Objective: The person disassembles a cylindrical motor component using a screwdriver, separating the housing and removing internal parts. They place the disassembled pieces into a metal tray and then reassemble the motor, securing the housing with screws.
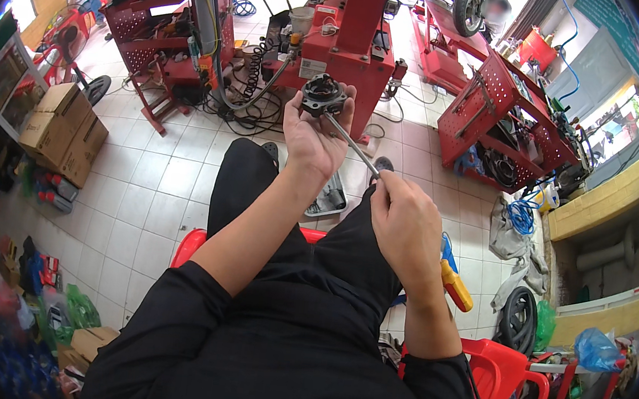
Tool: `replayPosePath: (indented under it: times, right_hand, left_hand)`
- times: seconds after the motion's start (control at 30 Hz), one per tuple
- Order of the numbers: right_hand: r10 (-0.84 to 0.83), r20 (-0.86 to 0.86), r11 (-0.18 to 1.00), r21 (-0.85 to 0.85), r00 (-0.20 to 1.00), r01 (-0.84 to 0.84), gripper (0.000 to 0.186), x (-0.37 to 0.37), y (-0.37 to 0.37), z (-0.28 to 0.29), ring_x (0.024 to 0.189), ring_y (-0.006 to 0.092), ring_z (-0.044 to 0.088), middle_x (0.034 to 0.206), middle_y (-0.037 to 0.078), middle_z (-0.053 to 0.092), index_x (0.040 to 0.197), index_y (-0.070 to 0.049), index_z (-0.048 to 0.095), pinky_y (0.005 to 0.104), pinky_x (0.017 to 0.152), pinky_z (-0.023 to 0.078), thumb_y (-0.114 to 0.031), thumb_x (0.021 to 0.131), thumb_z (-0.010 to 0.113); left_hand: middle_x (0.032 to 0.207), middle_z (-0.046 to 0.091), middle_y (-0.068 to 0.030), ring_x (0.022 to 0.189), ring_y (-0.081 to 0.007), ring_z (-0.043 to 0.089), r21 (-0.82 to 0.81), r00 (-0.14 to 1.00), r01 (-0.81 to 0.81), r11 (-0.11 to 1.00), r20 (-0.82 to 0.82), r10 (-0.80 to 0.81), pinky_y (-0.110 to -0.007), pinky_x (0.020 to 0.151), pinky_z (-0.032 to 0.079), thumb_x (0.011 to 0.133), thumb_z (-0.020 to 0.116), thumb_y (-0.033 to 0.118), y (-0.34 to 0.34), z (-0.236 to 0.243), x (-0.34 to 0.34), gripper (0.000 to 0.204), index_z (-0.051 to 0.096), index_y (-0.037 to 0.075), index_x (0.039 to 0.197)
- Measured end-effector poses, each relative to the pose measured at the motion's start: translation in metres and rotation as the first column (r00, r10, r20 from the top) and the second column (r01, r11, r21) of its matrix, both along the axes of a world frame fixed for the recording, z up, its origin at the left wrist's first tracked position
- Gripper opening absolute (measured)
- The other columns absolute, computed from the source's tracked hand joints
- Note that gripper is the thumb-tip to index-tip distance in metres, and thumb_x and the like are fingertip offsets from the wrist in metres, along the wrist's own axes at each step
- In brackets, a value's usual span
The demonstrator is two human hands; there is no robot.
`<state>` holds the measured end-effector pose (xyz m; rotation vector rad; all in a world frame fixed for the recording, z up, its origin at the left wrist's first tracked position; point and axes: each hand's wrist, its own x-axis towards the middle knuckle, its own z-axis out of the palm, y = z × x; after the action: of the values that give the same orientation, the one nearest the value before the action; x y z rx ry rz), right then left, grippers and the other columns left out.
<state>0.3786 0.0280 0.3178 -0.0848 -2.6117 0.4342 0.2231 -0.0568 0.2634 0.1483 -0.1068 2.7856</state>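
My left hand [319, 139] is raised in front of my knees, palm up, its fingers curled round a dark round metal part [323, 95] with a flange and an open centre. A slim metal-shafted tool [354, 149] is gripped in my right hand [408, 228], which hides its handle. The shaft slants up and to the left, and its tip meets the side of the metal part by my left fingers. Whether the tip sits in a screw or only touches the edge is too small to tell. On the floor between my legs lies a grey tray [326, 208], partly covered by my arms.
A red lift post [353, 63] with cables and hoses stands ahead. Red perforated carts [469, 114] flank it. Cardboard boxes [66, 130] are at the left; a yellow-handled tool [457, 286] is beside my right forearm. A red plastic chair [500, 374] stands at the lower right.
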Motion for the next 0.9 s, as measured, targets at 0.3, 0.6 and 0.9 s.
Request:
replayPosePath:
  times: [0.3,0.6,0.9]
  right_hand:
    - [-0.020,-0.007,0.996,0.091,1.000,0.021,0.014,0.001,-0.004,0.010,0.062,0.0362,0.060,0.071,0.017,0.058,0.079,-0.004,0.056,0.0430,0.056,0.049,-0.017,0.084,0.053]
    - [-0.025,0.011,0.994,0.105,1.000,0.024,0.013,0.003,-0.008,0.013,0.061,0.0351,0.060,0.072,0.016,0.059,0.079,-0.004,0.055,0.0415,0.056,0.049,-0.016,0.083,0.053]
    - [-0.068,0.027,0.978,0.197,0.997,0.061,0.011,0.006,-0.015,0.021,0.060,0.0311,0.063,0.073,0.014,0.060,0.077,-0.004,0.056,0.0372,0.055,0.051,-0.014,0.081,0.055]
  left_hand:
    - [0.099,0.060,-0.0183,0.100,-0.0334,0.058,-0.021,1.000,-0.009,1.000,0.029,0.010,-0.035,0.079,0.056,0.092,0.037,0.034,-0.004,0.009,0.002,0.044,0.052,-0.005,0.105]
    - [0.099,0.060,-0.0174,0.100,-0.0331,0.059,-0.048,0.999,-0.032,0.998,0.011,0.033,-0.035,0.079,0.056,0.092,0.037,0.034,-0.005,0.011,0.004,0.042,0.053,-0.004,0.105]
    - [0.100,0.060,-0.0162,0.099,-0.0313,0.059,-0.092,0.996,-0.087,0.992,-0.005,0.087,-0.034,0.080,0.056,0.092,0.039,0.034,-0.002,0.008,0.003,0.041,0.051,-0.003,0.107]
